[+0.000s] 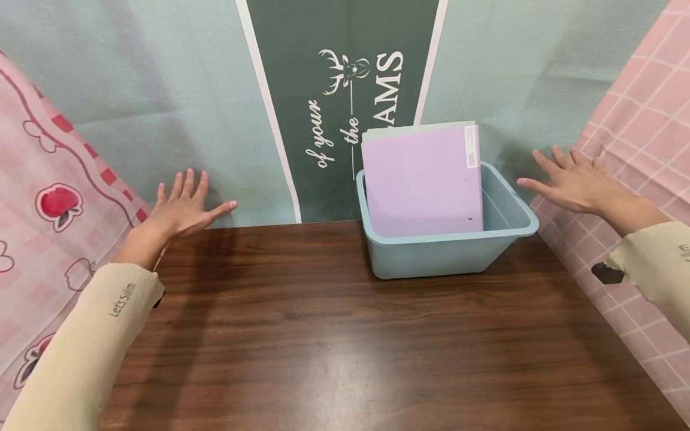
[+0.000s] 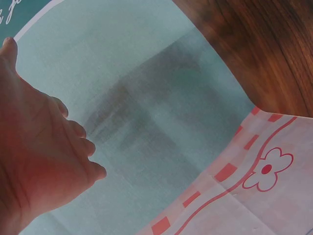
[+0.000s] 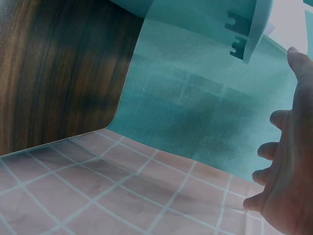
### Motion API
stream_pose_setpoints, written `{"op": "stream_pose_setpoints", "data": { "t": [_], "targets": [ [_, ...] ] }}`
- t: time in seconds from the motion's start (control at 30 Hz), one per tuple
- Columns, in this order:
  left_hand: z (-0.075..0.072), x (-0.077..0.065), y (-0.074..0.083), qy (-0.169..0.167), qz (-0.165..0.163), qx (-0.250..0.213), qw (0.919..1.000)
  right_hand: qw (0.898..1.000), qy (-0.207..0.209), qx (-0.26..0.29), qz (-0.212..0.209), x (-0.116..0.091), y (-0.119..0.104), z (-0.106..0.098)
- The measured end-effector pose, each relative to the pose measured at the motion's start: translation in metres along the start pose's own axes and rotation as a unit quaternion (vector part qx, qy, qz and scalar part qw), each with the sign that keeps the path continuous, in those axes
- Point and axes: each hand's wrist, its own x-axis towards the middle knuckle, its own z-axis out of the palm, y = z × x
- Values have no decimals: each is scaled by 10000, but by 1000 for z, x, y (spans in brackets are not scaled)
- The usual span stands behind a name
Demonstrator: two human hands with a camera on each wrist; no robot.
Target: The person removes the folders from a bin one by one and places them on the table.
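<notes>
A light-blue plastic bin [image 1: 431, 257] stands at the back of the table, right of the middle. Upright in it, leaning back, is a lilac folder [image 1: 423, 179] with two rivets and a white barcode label; a pale green one [image 1: 420, 127] shows behind it. My left hand [image 1: 183, 206] is held up at the far left with fingers spread, holding nothing. To the right of the bin, apart from its rim, my right hand [image 1: 579, 179] is also spread and holds nothing. In the right wrist view the bin's side [image 3: 247, 34] shows near my thumb.
The brown wood-grain table [image 1: 323, 335] runs up to a green cloth [image 1: 345, 60] with white lettering and a deer head. A pink cloth with apples [image 1: 59, 203] hangs at left, and a pink checked cloth [image 1: 641, 281] at right.
</notes>
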Motion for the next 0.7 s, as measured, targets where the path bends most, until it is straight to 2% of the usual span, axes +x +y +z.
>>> {"op": "stream_pose_setpoints", "data": {
  "t": [0.7],
  "targets": [
    [1,3,2,36,151,22,9999,9998,37,-153,-107,-5,-6,-6]
  ]
}}
